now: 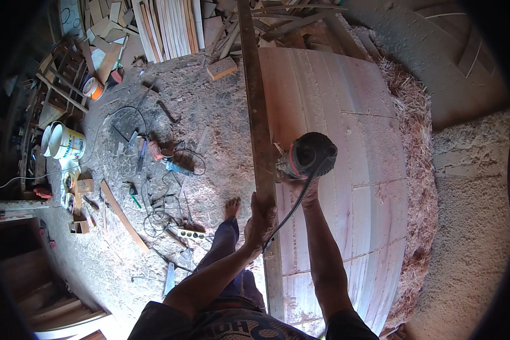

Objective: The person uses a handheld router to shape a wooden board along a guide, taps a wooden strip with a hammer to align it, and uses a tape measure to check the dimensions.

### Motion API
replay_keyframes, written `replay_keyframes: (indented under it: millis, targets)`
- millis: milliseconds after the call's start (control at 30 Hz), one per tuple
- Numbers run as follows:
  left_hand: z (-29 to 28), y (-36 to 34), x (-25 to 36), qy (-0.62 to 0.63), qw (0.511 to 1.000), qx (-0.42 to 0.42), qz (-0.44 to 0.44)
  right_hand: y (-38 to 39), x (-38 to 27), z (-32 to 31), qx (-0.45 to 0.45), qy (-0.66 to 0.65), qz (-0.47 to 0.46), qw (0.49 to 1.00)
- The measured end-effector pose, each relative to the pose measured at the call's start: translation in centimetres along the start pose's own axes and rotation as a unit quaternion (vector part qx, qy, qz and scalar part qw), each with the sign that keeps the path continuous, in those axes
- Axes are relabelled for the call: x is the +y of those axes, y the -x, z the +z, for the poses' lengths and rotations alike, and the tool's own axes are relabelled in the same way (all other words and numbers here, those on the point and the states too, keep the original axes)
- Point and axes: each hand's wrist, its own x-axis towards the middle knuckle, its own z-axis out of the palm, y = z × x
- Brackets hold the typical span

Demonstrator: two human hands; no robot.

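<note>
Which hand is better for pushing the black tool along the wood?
Probably the right hand: it holds the tool, with that forearm reaching straight up behind it. The left hand grips the beam, apart from the tool's body, so it seems better placed for steadying.

**Pink stripes, black and red**

From my feed I pick out a black power tool (318,148) with a red band, boards (360,147) striped pink and cream, a brown beam (255,102), reddish-tan shavings (412,113) and an orange-and-white bucket (93,88).
</note>
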Motion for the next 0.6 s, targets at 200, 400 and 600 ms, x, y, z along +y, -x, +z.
replay_keyframes:
  millis: [200, 400, 600]
  targets:
    - [-1.2, -0.6, 1.8, -0.026, 0.989, -0.082, -0.123, -2.1, 0.1, -0.5, -0.014, 0.261, -0.105, 0.96]
    - [-2.8, -9.3, -0.4, -0.077, 0.994, 0.009, 0.082, -2.9, 0.2, -1.7, -0.064, 0.609, -0.301, 0.731]
    - [-6.2, -26.1, 6.1, -0.06, 0.99, 0.029, 0.126, -2.2, 0.7, -1.6, -0.059, 0.681, -0.347, 0.642]
